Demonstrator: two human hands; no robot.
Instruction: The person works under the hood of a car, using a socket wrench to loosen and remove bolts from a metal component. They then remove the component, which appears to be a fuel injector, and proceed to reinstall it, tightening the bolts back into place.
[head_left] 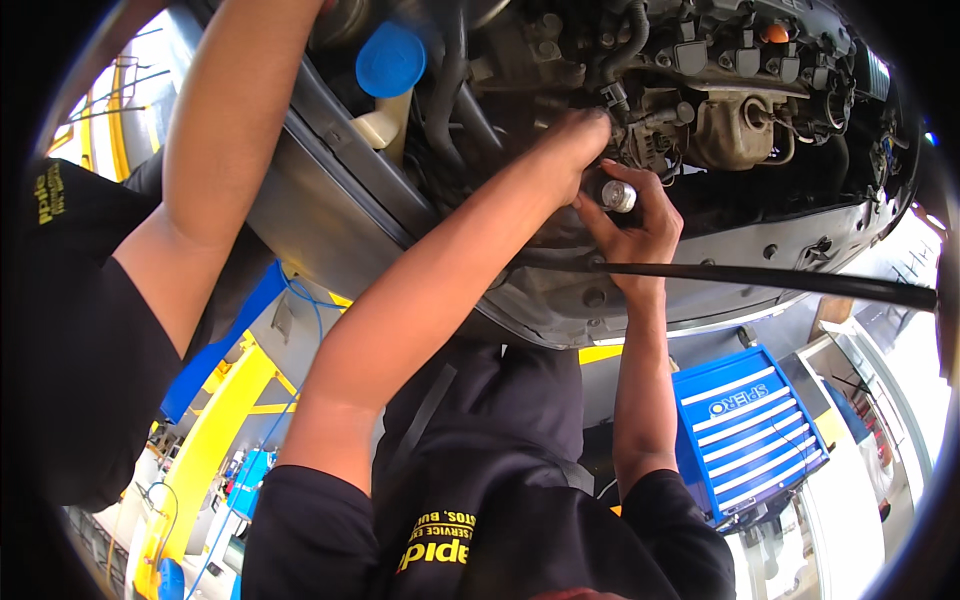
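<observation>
My left hand (pixel 582 138) reaches into the engine bay, bent at the wrist beside hoses and connectors. Its fingers are hidden behind the hand and the parts there. Just nearer, my right hand (pixel 640 222) curls its thumb and fingers around a dark cylinder with a silver round end (pixel 618 196); the cylinder's exact kind cannot be made out. Close to both hands is a wiring connector (pixel 614 97) on the engine. A brownish metal cover (pixel 735 130) sits to their right.
A black rod (pixel 770 280) crosses in front of my right wrist. The car's front edge (pixel 400 200) curves below the engine. At left, a co-worker's arm (pixel 225 120) reaches over the car near a blue cap (pixel 391 60). Behind me stands a blue drawer cabinet (pixel 745 430).
</observation>
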